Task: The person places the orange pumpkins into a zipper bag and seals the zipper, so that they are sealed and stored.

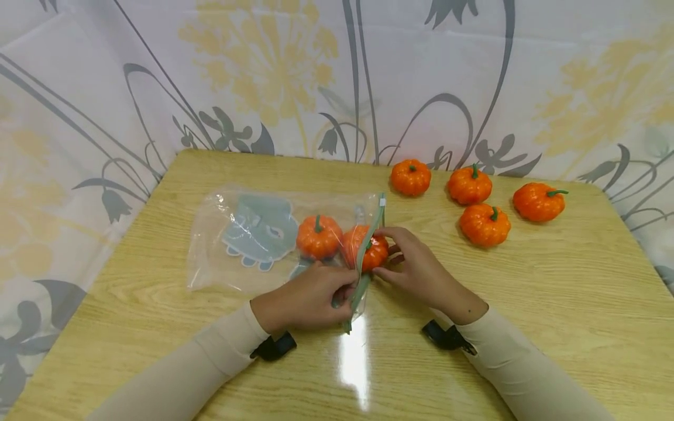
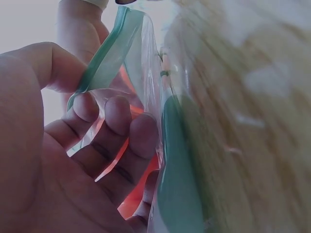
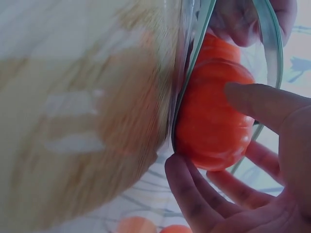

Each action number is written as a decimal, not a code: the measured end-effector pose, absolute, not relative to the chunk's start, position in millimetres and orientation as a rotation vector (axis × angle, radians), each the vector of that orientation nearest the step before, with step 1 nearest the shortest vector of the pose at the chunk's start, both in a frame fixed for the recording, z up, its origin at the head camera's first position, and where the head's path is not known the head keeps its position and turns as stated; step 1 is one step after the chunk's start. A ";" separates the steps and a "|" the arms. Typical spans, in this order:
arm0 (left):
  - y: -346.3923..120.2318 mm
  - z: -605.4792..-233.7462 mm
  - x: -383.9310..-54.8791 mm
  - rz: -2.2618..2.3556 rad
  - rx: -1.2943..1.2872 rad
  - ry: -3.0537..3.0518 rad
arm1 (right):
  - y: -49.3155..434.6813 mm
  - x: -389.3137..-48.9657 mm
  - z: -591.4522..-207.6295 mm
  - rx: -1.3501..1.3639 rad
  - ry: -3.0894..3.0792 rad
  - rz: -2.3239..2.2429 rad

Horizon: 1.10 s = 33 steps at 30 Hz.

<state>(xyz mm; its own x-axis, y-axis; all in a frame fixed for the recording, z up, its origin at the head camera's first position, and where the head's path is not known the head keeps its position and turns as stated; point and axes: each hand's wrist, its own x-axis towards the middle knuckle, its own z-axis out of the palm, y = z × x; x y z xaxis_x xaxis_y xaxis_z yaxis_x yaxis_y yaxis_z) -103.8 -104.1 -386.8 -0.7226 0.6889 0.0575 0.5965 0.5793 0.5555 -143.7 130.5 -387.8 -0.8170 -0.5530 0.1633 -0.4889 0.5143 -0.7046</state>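
A clear zip bag (image 1: 210, 234) with a green zip edge and a pale green dinosaur-like print lies flat on the table. My left hand (image 1: 310, 295) pinches the green edge (image 2: 104, 48) between thumb and forefinger, raising the bag's mouth. One small orange toy pumpkin (image 1: 318, 237) with a green stem is inside the bag. A second pumpkin (image 3: 216, 114) sits at the mouth, partly behind the raised edge. My right hand (image 1: 421, 269) holds it from the right, thumb on one side and fingers on the other.
Several more pumpkins stand at the back right of the wooden table (image 1: 526, 327), among them a rear one (image 1: 411, 177) near the bag's far corner and a rightmost one (image 1: 538, 202). A patterned cloth (image 1: 295, 76) hangs behind the table.
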 end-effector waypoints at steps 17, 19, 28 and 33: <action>-109.1 -388.5 -109.5 0.823 1.143 2.618 | 130.9 -143.9 -384.8 -0.891 2.598 -1.244; -109.6 -387.5 -109.7 0.801 1.146 2.624 | 130.3 -143.7 -384.7 -0.859 2.617 -1.244; -108.3 -386.3 -106.7 0.717 1.132 2.759 | 130.3 -142.7 -389.6 -0.733 2.705 -1.236; -107.4 -384.4 -106.0 0.778 1.089 2.871 | 129.8 -143.3 -390.1 -0.750 2.710 -1.244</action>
